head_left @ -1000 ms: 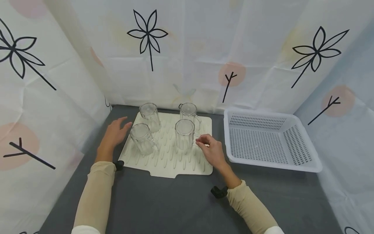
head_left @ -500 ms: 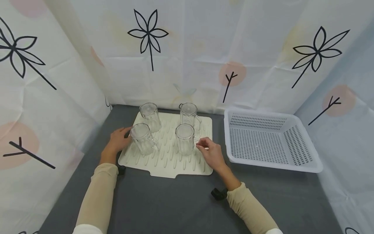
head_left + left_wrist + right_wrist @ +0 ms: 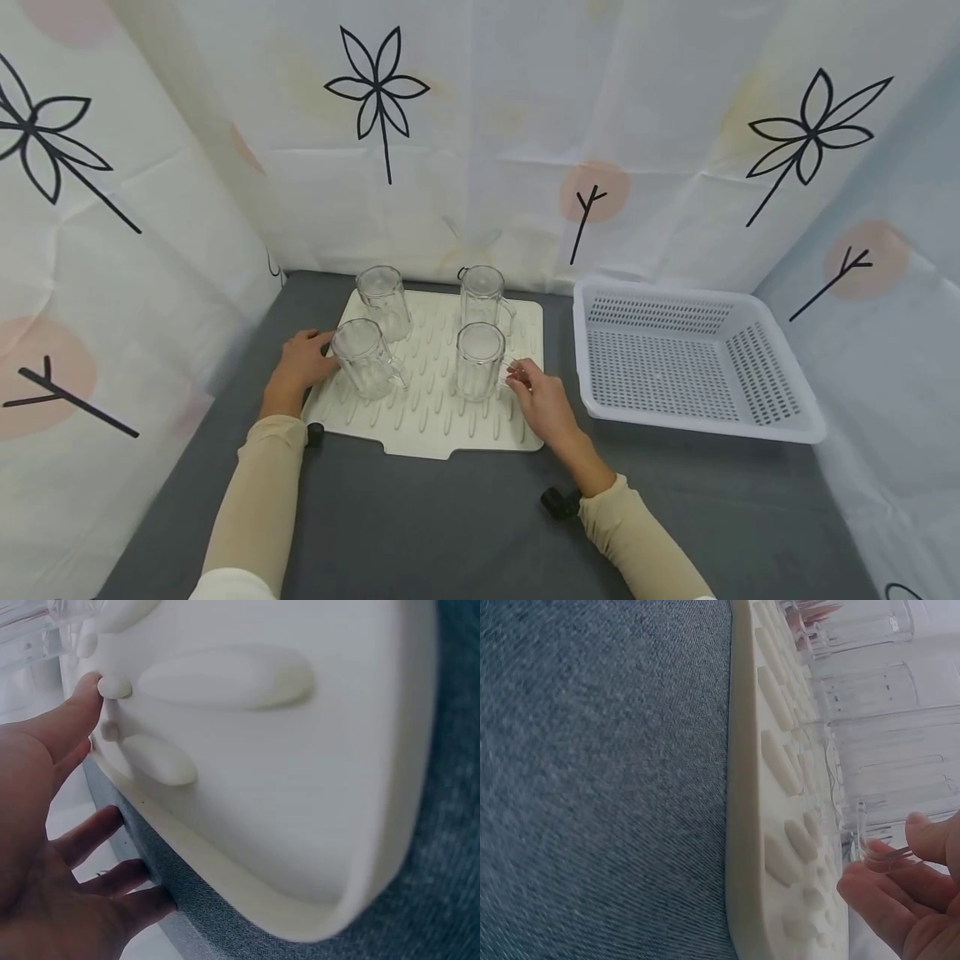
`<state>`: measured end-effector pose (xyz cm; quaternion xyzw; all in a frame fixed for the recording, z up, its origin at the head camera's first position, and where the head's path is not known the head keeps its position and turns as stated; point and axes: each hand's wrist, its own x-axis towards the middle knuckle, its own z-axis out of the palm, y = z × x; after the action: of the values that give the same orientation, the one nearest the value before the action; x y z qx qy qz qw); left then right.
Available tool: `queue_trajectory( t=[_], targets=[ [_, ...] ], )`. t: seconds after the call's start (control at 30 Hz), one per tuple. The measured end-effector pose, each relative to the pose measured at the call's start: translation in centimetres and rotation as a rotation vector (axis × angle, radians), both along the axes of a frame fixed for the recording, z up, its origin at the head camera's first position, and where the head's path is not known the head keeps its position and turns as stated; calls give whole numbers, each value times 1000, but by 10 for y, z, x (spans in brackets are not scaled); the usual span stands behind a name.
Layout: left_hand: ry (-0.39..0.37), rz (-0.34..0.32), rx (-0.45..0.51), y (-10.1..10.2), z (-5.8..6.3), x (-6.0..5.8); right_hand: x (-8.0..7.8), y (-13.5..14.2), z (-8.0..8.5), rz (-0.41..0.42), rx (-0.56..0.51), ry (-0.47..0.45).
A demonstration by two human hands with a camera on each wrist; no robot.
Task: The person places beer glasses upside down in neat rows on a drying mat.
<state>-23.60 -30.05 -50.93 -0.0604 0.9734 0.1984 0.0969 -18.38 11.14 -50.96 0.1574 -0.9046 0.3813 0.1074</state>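
Several clear glass mugs stand in two rows on a cream drying mat (image 3: 420, 425) with raised ridges. My right hand (image 3: 546, 406) pinches the handle of the front right glass mug (image 3: 479, 367); in the right wrist view the handle (image 3: 885, 857) lies between thumb and fingers. At the mat's left edge is my left hand (image 3: 302, 360), beside the front left mug (image 3: 366, 362). The left wrist view has its thumb touching the mat near a ridge, with the other fingers spread and fairly straight past the edge. Two mugs, left (image 3: 384, 304) and right (image 3: 483, 300), stand behind.
A white perforated plastic basket (image 3: 663, 427) stands on the dark grey tabletop (image 3: 450, 533), right of the mat. White patterned curtains (image 3: 487, 167) enclose the back and sides.
My left hand has come down and right to the mat's left edge. My right hand has drawn the front right mug slightly nearer and to the right.
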Motion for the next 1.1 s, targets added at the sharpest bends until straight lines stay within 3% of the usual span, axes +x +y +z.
queue_trajectory(
  t=[0.2, 0.53, 0.67, 0.83, 1.1],
  targets=[
    [-8, -5, -13, 1, 0, -4, 0, 0, 0, -13, 9, -11],
    [-38, 4, -22, -1, 0, -4, 5, -1, 23, 30, 128, -175],
    [-45, 5, -23, 1, 1, -4, 6, -2, 27, 23, 144, -198],
    [-40, -6, -25, 4, 7, -5, 8, 1, 40, 18, 149, -127],
    [-56, -28, -22, 2, 6, -2, 4, 12, 72, 24, 216, 84]
  ],
)
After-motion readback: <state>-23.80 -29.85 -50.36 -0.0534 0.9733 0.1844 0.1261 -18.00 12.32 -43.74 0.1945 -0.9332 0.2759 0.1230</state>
